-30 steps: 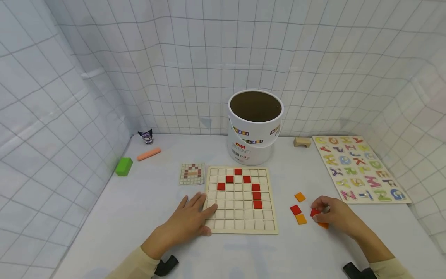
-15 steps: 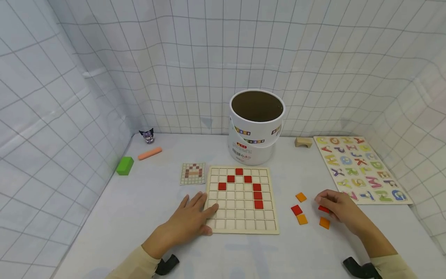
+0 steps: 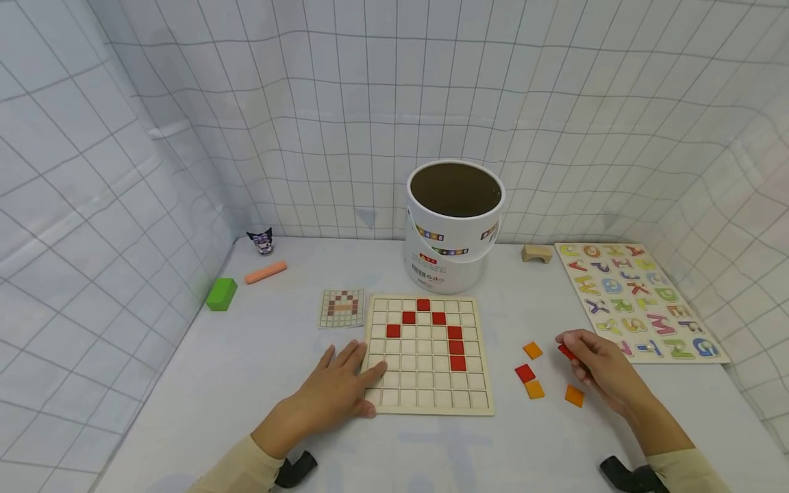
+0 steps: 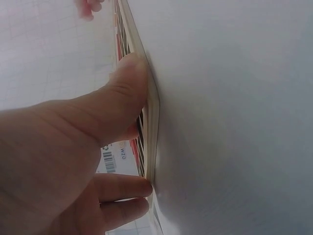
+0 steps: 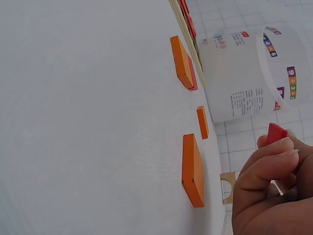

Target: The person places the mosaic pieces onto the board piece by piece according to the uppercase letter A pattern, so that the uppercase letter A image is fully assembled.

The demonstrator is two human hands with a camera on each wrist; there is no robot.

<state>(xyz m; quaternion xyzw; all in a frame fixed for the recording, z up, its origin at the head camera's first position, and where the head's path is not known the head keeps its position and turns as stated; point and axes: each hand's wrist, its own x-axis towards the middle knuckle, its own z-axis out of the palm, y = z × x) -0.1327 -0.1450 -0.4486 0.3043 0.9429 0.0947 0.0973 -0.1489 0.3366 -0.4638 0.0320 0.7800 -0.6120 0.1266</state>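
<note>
Your right hand (image 3: 605, 368) pinches a red square tile (image 5: 277, 133); leave one edge free. Your left hand (image 3: 333, 385), fingers spread, steadies the grid board (image 3: 425, 381).

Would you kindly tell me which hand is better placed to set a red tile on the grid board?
Probably the right hand: it pinches a red tile, while the left hand rests on the edge of the grid board.

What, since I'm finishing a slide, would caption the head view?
Left hand on the left edge of a gridded board, right hand pinching a red tile near three loose orange tiles.
</note>
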